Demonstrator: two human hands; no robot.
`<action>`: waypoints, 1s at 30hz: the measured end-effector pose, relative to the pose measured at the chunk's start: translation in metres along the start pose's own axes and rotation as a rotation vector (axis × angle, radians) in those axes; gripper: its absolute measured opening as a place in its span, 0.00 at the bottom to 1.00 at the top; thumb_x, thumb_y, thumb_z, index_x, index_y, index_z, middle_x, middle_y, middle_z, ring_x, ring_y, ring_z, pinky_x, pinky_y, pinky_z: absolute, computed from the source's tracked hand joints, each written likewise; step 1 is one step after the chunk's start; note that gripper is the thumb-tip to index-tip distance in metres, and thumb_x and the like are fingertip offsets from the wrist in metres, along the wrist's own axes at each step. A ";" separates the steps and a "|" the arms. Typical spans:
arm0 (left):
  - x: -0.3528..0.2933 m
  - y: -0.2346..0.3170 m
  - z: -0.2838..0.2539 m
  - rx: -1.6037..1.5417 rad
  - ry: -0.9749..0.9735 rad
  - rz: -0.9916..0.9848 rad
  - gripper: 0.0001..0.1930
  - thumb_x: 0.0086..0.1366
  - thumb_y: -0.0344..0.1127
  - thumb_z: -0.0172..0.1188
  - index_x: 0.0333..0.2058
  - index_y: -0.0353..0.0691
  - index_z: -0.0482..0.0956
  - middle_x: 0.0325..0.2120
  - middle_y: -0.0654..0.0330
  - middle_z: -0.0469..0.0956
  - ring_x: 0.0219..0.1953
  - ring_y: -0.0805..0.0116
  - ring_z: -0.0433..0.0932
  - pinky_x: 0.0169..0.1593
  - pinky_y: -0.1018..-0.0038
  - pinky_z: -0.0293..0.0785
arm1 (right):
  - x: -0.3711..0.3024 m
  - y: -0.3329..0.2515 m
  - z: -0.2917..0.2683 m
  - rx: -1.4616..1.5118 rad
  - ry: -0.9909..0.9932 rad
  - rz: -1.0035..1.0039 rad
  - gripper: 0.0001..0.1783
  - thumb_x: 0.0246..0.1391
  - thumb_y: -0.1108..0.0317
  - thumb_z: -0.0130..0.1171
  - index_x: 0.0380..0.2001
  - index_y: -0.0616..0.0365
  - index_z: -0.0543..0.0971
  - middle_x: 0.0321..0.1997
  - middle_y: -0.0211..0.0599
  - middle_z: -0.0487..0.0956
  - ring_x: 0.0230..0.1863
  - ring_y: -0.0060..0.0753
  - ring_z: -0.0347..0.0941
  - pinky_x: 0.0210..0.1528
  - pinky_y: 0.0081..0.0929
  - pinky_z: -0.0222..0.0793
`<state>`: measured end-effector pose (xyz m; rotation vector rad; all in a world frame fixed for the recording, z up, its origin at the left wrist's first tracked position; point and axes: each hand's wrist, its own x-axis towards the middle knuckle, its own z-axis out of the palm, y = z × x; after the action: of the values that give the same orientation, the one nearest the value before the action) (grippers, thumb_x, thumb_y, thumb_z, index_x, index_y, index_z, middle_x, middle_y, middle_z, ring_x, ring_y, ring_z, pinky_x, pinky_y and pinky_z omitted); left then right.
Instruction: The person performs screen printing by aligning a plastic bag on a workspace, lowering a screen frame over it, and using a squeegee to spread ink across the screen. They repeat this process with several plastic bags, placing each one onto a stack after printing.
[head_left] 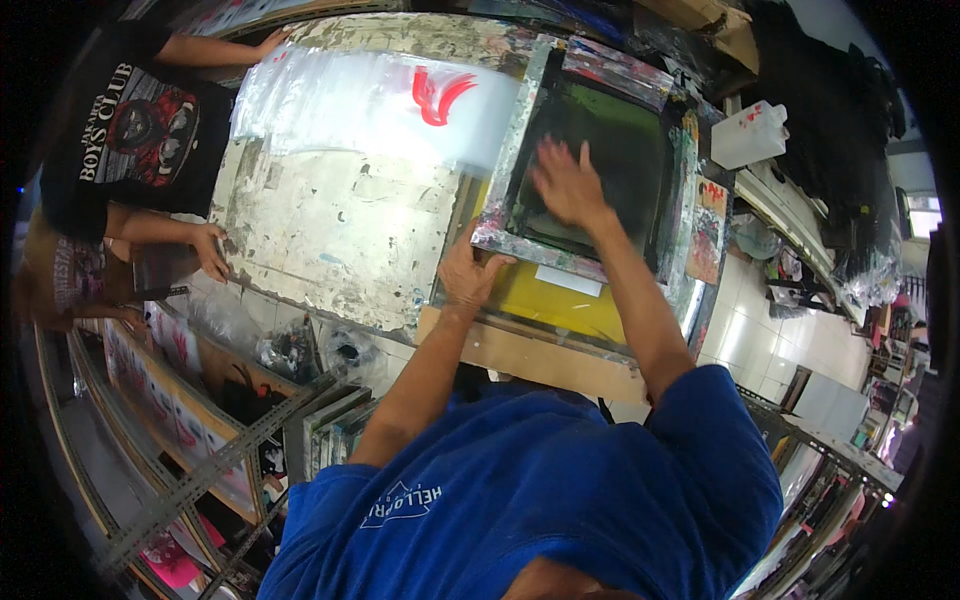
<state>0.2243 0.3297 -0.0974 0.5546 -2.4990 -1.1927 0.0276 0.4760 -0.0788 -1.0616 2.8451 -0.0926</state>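
A screen printing frame with paint-smeared edges lies tilted on the right part of the worktable. My left hand grips its near left corner, thumb along the near edge. Over the dark mesh my right hand is spread, fingers apart and slightly blurred; whether the palm touches the mesh I cannot tell. Beneath the frame shows a yellow surface with a small white strip on it. To the left, a clear plastic sheet bears a red printed mark.
A co-worker in a black shirt stands at the left, hands on the stained worktable. A white plastic jug stands beyond the frame's right side. Metal racks with printed sheets fill the lower left. A cardboard strip edges the table near me.
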 end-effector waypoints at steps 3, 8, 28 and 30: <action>0.004 0.005 0.005 -0.080 -0.013 -0.002 0.40 0.44 0.52 0.76 0.56 0.40 0.75 0.29 0.56 0.80 0.25 0.61 0.76 0.33 0.66 0.74 | 0.066 0.059 0.003 0.090 0.090 0.266 0.39 0.69 0.42 0.27 0.68 0.61 0.60 0.75 0.44 0.57 0.75 0.47 0.51 0.75 0.60 0.28; 0.003 -0.012 0.005 -0.093 -0.006 -0.051 0.40 0.43 0.51 0.77 0.55 0.41 0.76 0.29 0.55 0.81 0.26 0.58 0.78 0.35 0.64 0.75 | 0.020 -0.004 0.005 0.114 -0.021 -0.007 0.41 0.68 0.38 0.24 0.68 0.58 0.62 0.73 0.43 0.60 0.75 0.44 0.53 0.76 0.59 0.26; 0.002 -0.022 0.022 -0.115 -0.007 -0.021 0.40 0.44 0.53 0.77 0.55 0.41 0.75 0.29 0.54 0.81 0.28 0.58 0.79 0.35 0.64 0.75 | -0.007 0.135 0.006 0.005 0.109 0.599 0.38 0.68 0.43 0.28 0.67 0.61 0.63 0.71 0.49 0.64 0.73 0.51 0.56 0.75 0.62 0.27; 0.000 -0.019 0.016 -0.078 0.047 0.027 0.40 0.44 0.53 0.77 0.55 0.41 0.75 0.29 0.55 0.81 0.28 0.59 0.79 0.35 0.65 0.75 | -0.037 0.109 0.007 -0.086 0.028 0.554 0.39 0.68 0.42 0.29 0.67 0.61 0.63 0.71 0.50 0.62 0.73 0.51 0.56 0.74 0.62 0.28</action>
<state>0.2212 0.3296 -0.1216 0.5207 -2.4019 -1.2465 -0.0140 0.5824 -0.0926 -0.2517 3.0697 0.0608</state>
